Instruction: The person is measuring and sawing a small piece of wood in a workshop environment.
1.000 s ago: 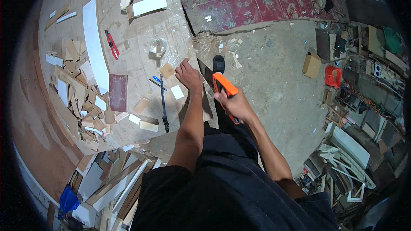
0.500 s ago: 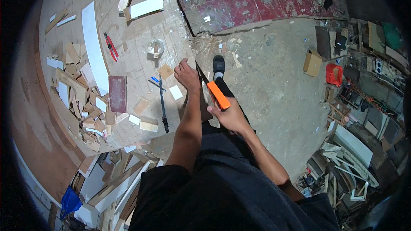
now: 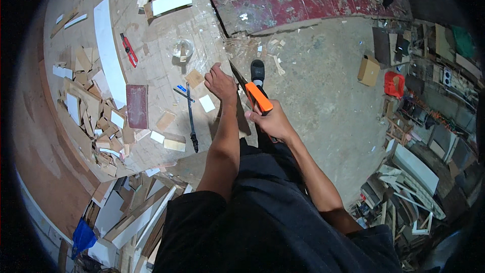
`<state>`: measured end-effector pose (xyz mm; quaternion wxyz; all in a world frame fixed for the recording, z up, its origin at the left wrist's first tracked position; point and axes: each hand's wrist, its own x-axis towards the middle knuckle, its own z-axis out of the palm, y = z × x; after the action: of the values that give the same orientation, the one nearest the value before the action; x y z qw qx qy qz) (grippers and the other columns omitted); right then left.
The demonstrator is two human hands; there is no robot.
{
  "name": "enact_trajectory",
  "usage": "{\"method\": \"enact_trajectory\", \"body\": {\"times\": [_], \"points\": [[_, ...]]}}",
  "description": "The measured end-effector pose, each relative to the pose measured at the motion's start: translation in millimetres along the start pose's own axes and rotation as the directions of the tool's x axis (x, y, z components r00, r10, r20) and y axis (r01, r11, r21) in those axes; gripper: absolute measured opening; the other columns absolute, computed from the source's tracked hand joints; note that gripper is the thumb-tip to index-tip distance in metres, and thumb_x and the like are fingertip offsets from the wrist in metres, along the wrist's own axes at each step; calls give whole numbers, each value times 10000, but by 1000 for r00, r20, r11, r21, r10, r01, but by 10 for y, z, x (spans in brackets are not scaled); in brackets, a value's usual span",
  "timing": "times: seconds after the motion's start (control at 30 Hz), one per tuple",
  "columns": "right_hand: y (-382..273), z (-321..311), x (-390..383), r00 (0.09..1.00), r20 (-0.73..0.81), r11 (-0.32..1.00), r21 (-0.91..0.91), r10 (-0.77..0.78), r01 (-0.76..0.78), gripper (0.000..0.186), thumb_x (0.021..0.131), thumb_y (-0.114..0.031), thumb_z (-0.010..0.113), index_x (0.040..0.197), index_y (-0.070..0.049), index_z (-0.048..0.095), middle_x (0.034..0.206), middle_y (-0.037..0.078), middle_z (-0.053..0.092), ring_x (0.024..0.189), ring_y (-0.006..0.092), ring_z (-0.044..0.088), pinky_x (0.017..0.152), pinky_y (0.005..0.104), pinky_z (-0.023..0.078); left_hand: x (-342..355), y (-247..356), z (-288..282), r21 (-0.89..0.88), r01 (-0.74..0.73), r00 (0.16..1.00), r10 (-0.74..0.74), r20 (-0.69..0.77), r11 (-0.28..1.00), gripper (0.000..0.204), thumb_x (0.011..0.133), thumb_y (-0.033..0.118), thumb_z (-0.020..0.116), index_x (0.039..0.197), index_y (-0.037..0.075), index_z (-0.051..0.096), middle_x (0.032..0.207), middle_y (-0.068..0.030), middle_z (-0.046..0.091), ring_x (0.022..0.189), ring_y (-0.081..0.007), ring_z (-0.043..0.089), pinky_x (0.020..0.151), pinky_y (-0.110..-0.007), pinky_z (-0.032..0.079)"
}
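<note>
An orange-handled handsaw (image 3: 258,97) is in my right hand (image 3: 273,121), its fingers closed round the handle. The dark blade points away from me, along the right edge of the worktable. My left hand (image 3: 221,84) rests at that edge with bent fingers, holding a brown board (image 3: 243,116) beside the blade. Part of the board is hidden by my left forearm. Just left of this hand lie a small tan wood piece (image 3: 194,78) and a white offcut (image 3: 206,103). Whether the blade's teeth touch the board cannot be made out.
On the worktable (image 3: 166,78) lie a red utility knife (image 3: 129,50), a clear cup (image 3: 183,49), a thin dark rod (image 3: 191,121), a maroon block (image 3: 137,106) and an offcut pile (image 3: 96,114). A cardboard box (image 3: 369,70) and red crate (image 3: 394,85) stand right.
My right hand and the handsaw have moved forward, away from my body. My left hand stays on the board. The whole view has shifted slightly.
</note>
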<state>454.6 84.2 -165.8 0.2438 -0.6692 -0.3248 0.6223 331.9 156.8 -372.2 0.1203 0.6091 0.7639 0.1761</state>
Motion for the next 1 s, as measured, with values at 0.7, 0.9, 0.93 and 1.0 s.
{"method": "enact_trajectory", "body": {"times": [0.7, 0.9, 0.93, 1.0], "points": [[325, 182, 261, 999, -47, 999, 38, -22, 24, 413, 841, -155, 774, 616, -36, 448, 557, -4, 411, 540, 100, 378, 509, 321, 368, -48, 31, 55, 7, -11, 999, 11, -32, 1000, 326, 800, 23, 576, 1114, 109, 581, 957, -91, 626, 929, -318, 546, 819, -446, 385], [511, 209, -12, 999, -27, 996, 84, -27, 30, 368, 845, -151, 765, 649, -31, 478, 566, -6, 441, 549, 85, 431, 517, 307, 395, 58, -29, -5, 4, -3, 996, 3, -90, 1000, 336, 780, 21, 576, 1106, 100, 590, 958, -95, 617, 911, -323, 536, 809, -450, 383], [736, 251, 159, 998, -55, 1000, 20, -13, 15, 356, 851, -149, 754, 658, -27, 482, 563, -1, 456, 550, 84, 450, 514, 306, 400, -53, 0, 9, -2, -29, 996, 29, -83, 1000, 335, 766, 26, 584, 1092, 100, 592, 950, -90, 610, 909, -316, 533, 801, -441, 382], [716, 328, 536, 996, -77, 999, -2, 52, -52, 339, 861, -159, 737, 676, -14, 494, 542, 18, 492, 548, 84, 483, 501, 311, 410, -194, 14, 2, 25, -36, 996, 38, -77, 999, 329, 769, 24, 584, 1090, 98, 594, 948, -94, 610, 903, -317, 534, 796, -441, 385]]}}
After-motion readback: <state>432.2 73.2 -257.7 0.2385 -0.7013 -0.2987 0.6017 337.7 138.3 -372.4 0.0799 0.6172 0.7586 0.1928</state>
